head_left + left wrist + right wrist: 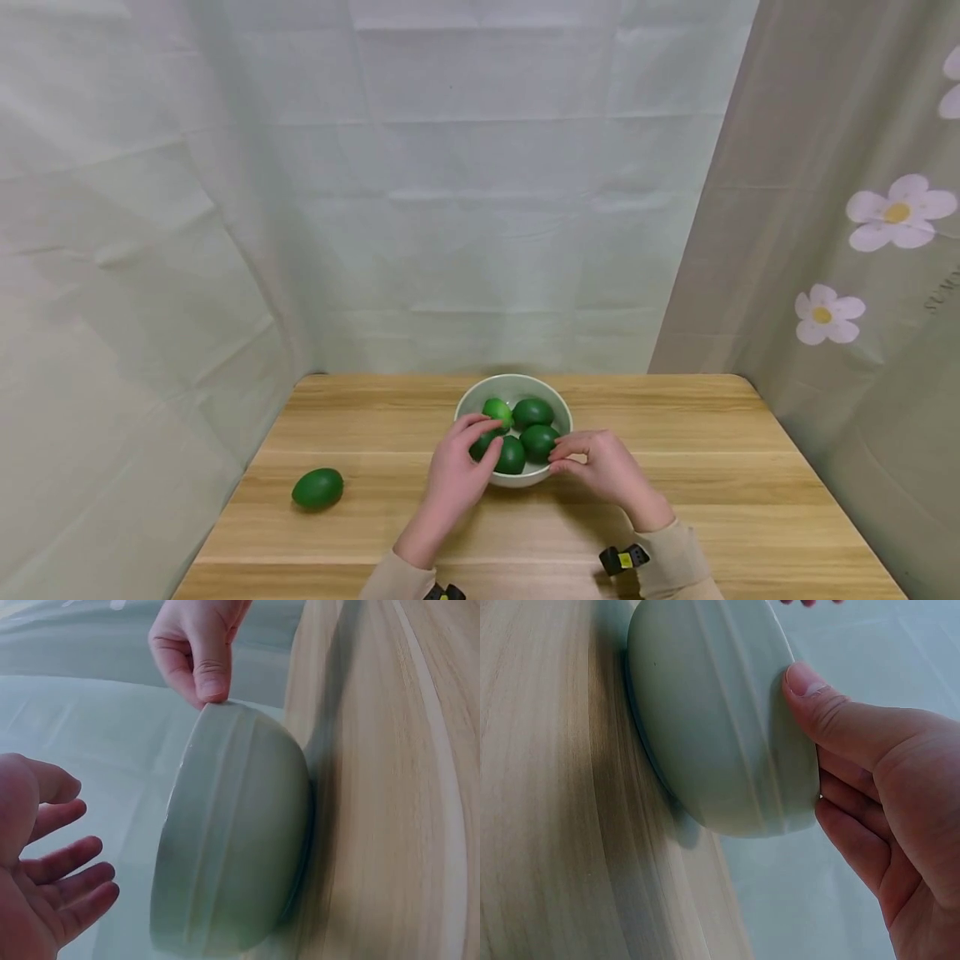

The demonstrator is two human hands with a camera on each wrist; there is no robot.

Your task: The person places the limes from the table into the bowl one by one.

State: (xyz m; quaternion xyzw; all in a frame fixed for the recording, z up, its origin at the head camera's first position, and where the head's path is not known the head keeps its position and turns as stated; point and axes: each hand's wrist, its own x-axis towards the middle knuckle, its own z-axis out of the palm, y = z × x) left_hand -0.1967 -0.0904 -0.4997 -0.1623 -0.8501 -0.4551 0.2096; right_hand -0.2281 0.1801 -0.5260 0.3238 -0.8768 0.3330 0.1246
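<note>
A pale green bowl (514, 386) stands at the middle of the table, holding several dark green oval fruits (532, 413) and a brighter green round one (497, 410). My right hand (602, 468) pinches the bowl's right rim; in the right wrist view the thumb (810, 686) lies against the outer wall. Over the bowl's left side hovers my left hand (459, 468), its fingers (71, 889) loosely bent and apart with nothing between them in the left wrist view. It partly covers one dark fruit in the head view.
Another dark green oval fruit (318, 488), with a slightly pointed end, lies on the wooden table (375, 417) to the left. Pale curtains (487, 208) hang behind and on both sides, the right one with white flowers (900, 212).
</note>
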